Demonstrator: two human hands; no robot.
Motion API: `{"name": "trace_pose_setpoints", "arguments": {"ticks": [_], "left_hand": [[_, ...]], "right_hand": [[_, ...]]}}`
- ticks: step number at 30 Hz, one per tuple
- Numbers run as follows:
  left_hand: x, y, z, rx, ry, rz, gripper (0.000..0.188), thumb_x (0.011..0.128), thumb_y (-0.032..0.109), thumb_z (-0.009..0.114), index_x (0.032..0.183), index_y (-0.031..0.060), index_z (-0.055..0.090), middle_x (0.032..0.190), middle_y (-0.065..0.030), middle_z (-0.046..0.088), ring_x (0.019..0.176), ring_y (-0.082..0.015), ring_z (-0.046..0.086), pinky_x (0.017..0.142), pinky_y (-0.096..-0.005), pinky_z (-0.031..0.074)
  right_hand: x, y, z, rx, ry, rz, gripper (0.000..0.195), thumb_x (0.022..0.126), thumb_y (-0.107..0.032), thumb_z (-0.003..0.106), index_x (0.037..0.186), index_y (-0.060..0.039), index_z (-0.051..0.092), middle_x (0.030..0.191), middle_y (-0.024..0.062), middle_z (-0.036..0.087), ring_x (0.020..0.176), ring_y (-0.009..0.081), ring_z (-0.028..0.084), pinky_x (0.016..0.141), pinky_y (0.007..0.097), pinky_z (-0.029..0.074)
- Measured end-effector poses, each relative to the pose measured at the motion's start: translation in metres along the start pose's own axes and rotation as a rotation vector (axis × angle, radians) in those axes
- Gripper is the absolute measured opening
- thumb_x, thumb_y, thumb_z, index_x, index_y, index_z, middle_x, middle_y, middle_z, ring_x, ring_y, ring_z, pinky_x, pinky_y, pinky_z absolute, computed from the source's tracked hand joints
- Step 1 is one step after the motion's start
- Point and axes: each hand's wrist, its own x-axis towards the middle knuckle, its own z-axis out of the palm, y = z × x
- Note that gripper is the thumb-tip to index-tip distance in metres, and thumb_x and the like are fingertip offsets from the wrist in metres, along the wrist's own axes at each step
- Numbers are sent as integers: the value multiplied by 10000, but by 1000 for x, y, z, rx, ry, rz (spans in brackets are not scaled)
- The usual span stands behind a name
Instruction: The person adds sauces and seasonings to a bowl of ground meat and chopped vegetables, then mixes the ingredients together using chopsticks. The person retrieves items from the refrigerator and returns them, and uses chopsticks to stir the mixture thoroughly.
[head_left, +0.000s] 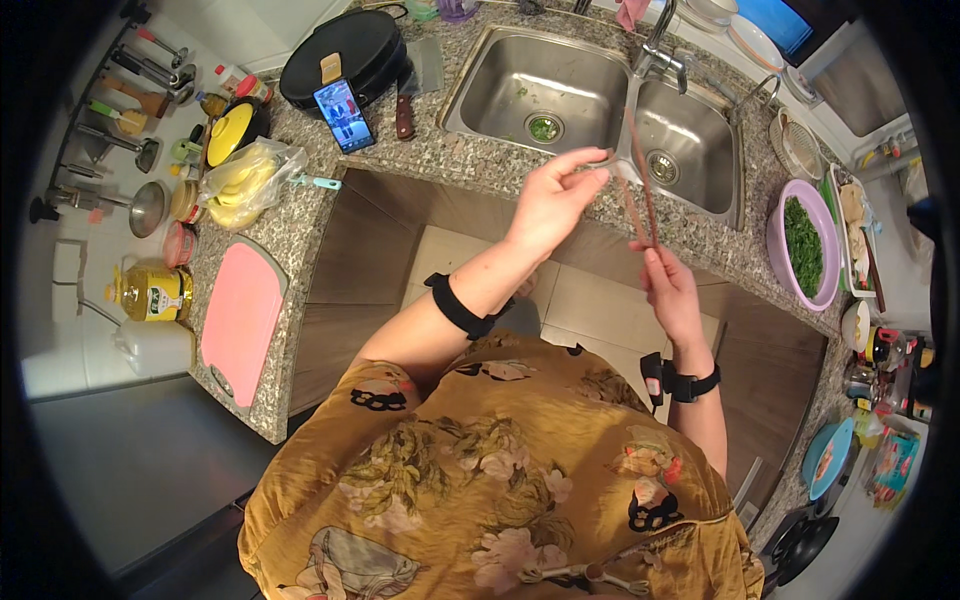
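My right hand (671, 289) is closed round the lower ends of a pair of reddish-brown chopsticks (643, 176), which point up towards the sink. My left hand (553, 199) is raised to their left, its thumb and fingers pinching a thin, clear thing (619, 166), perhaps plastic film, that reaches the chopsticks. Both hands are in front of the counter edge, below a double-bowl stainless steel sink (551, 82). Green scraps lie in the left bowl and its drain strainer (543, 127). The tap (660, 49) stands behind the divider.
Left counter: pink cutting board (241, 322), bagged bananas (244, 184), oil bottle (154, 291), phone (344, 116), black electric pan (345, 56) and a knife with a wooden handle (405, 118). Right counter: purple basin of chopped greens (804, 244), white tray (855, 225), blue bowl (828, 459), black pan (806, 551).
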Motion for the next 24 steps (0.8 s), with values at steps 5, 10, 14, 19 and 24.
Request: {"name": "trace_pose_setpoints", "arguments": {"ticks": [5, 10, 14, 19, 24], "left_hand": [[9, -2, -79, 310, 273, 89, 699, 874, 218, 801, 1438, -4, 452, 1337, -167, 584, 1177, -210, 575, 969, -333, 491], [100, -9, -257, 776, 1088, 33, 1034, 624, 398, 956, 1342, -112, 415, 1335, -286, 520, 1206, -373, 542, 1052, -455, 431], [110, 22, -319, 749, 1216, -279, 825, 504, 497, 999, 1001, -57, 644, 949, -205, 723, 854, -319, 707, 768, -456, 611], [147, 19, -335, 1047, 1339, -299, 798, 513, 507, 983, 972, -58, 656, 1048, -251, 716, 935, -367, 715, 840, -487, 588], [178, -17, -396, 1156, 1334, -387, 839, 625, 541, 915, 1098, -106, 667, 1129, -276, 695, 1014, -374, 700, 863, -492, 584]], "right_hand": [[-50, 17, -27, 159, 193, 1, 314, 1085, -230, 482, 1338, -81, 595, 730, -83, 404, 596, 21, 375, 514, 194, 341], [-123, 23, -36, 231, 522, 215, 346, 1089, -280, 460, 1381, -141, 583, 678, -99, 392, 540, 10, 340, 459, 167, 252], [-144, 36, -42, 416, 675, 245, 329, 1089, -274, 462, 1323, -114, 628, 712, -105, 408, 594, 14, 353, 514, 183, 298], [-151, 65, -40, 470, 805, 184, 300, 1077, -250, 484, 1272, -106, 663, 776, -89, 478, 638, 30, 395, 570, 190, 355], [-171, 82, -25, 514, 903, 235, 280, 1069, -241, 500, 1255, -123, 673, 782, -88, 489, 640, 34, 407, 569, 199, 362]]}}
